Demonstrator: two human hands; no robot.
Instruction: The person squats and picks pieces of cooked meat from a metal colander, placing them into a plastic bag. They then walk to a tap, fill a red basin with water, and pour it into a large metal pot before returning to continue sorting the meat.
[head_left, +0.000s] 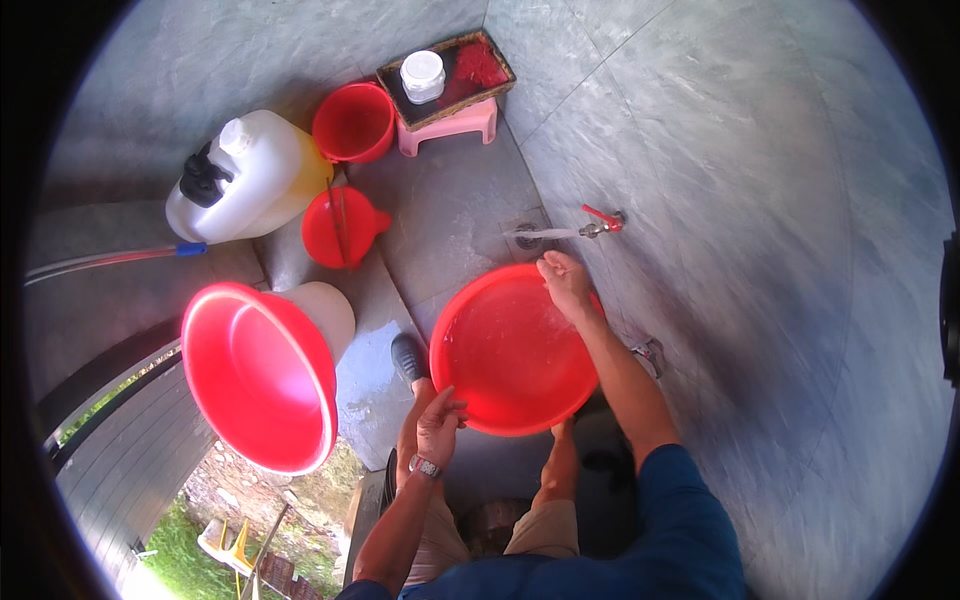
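A large red plastic basin (517, 352) stands between my feet, with clear water and some splashes visible inside. My right hand (566, 283) hangs over its far right rim, fingers loosely curled and nothing seen in them. At the near left rim is my left hand (439, 431), fingers bent and empty; whether its fingertips touch the basin I cannot tell. A metal watch (424, 466) circles the left wrist. Beyond the right hand, a wall tap with a red lever (604, 219) pours a water stream (551, 233) outside the basin, over a floor drain (528, 235).
Left stands a tilted red basin (262, 375) against a pale bucket (322, 311). Behind are a red dipper (341, 227) with sticks across it, a white jerrycan (247, 180), a red bucket (354, 122) and a pink stool (450, 124) bearing a tray (454, 75) with a lidded jar (423, 76).
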